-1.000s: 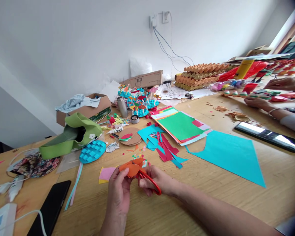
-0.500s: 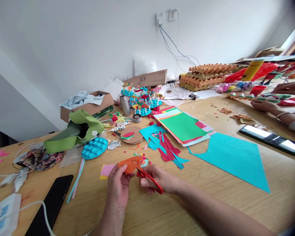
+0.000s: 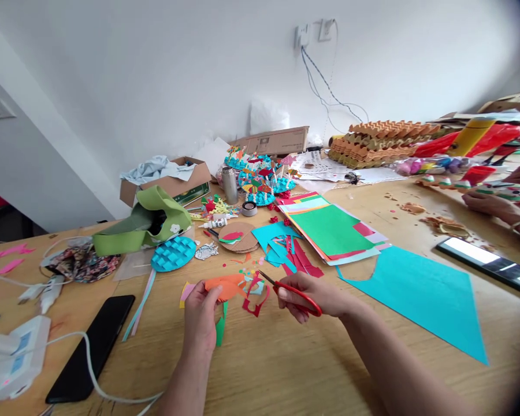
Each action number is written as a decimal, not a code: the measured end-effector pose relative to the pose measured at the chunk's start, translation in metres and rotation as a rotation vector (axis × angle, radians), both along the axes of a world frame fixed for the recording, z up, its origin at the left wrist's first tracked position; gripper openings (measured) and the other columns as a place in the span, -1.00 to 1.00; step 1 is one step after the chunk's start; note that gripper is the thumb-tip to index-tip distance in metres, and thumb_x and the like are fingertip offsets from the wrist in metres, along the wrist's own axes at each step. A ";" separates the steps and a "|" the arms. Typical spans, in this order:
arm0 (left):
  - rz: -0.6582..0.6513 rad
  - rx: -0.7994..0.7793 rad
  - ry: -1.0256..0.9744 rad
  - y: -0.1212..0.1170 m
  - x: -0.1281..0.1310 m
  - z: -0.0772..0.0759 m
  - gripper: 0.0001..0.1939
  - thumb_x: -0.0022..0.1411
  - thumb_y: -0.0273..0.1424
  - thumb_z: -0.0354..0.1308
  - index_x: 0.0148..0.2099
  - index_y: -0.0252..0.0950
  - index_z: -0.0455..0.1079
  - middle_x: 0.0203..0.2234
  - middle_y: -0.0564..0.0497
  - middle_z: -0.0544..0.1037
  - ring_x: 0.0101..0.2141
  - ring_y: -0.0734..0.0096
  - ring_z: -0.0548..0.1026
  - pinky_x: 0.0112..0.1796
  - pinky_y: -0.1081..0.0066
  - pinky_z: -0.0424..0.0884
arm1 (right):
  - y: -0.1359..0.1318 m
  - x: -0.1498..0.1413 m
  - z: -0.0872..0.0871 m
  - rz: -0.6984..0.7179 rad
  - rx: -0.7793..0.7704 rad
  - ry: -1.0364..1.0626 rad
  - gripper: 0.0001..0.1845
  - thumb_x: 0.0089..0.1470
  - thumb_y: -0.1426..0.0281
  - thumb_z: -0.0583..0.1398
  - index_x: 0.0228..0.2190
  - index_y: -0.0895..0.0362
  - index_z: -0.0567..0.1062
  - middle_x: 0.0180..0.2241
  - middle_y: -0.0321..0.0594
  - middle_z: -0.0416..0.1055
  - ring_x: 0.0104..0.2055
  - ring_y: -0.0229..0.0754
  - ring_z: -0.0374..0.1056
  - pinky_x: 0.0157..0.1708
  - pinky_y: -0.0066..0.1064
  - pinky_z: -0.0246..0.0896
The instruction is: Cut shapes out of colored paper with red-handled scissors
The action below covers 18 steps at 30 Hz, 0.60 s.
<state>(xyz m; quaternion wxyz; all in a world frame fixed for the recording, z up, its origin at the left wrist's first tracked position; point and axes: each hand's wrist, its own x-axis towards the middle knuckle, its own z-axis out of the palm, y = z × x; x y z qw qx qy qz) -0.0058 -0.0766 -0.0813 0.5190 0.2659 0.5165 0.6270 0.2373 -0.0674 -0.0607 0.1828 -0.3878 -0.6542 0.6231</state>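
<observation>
A piece of orange paper (image 3: 223, 287) is pinched by the left hand (image 3: 200, 316), thumb on top and fingers beneath, and is held in the air just above the wooden table (image 3: 260, 370). Red scissors (image 3: 297, 296) are gripped in the right hand (image 3: 312, 297), its fingers curled through the handles, with the blades pointed toward the orange paper and just apart from it. Whether the blades are fully closed cannot be told. A red paper scrap (image 3: 255, 301) and a green paper scrap (image 3: 220, 327) are seen below the orange paper, close to the left hand. A teal paper sheet (image 3: 416, 297) is laid to the right, and a stack of coloured paper (image 3: 331, 230) is placed beyond the scissors. A blue woven paper oval (image 3: 173, 253) is lying to the left, beside a green bag (image 3: 136, 228). A co-worker's hand (image 3: 487, 203) is seen at the far right of the table.
</observation>
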 end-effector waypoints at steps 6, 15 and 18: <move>-0.145 -0.035 0.046 -0.004 0.004 0.000 -0.78 -0.30 -0.46 0.39 -0.50 -0.34 0.45 -0.59 0.06 0.56 -0.52 0.47 0.44 -0.44 0.49 0.36 | -0.004 -0.016 -0.006 0.154 -0.138 0.178 -0.31 0.06 -0.20 0.12 -0.42 0.24 0.44 -0.71 -0.33 0.34 -0.70 -0.35 0.23 -0.65 -0.55 0.12; -0.202 -0.055 -0.089 -0.006 0.006 0.002 -0.76 -0.32 -0.49 0.35 -0.54 -0.30 0.35 -0.66 0.15 0.45 -0.58 0.55 0.35 -0.51 0.53 0.31 | -0.004 -0.031 -0.022 0.244 -0.242 0.276 -0.25 0.04 -0.24 0.10 -0.44 0.27 0.46 -0.73 -0.31 0.35 -0.69 -0.30 0.32 -0.60 -0.50 0.26; -0.219 -0.065 -0.101 -0.006 0.006 0.003 -0.78 -0.30 -0.47 0.34 -0.54 -0.30 0.35 -0.65 0.13 0.46 -0.57 0.52 0.38 -0.49 0.50 0.35 | -0.005 -0.030 -0.021 0.246 -0.257 0.290 -0.27 0.05 -0.22 0.11 -0.43 0.26 0.46 -0.73 -0.31 0.36 -0.67 -0.29 0.34 -0.58 -0.49 0.28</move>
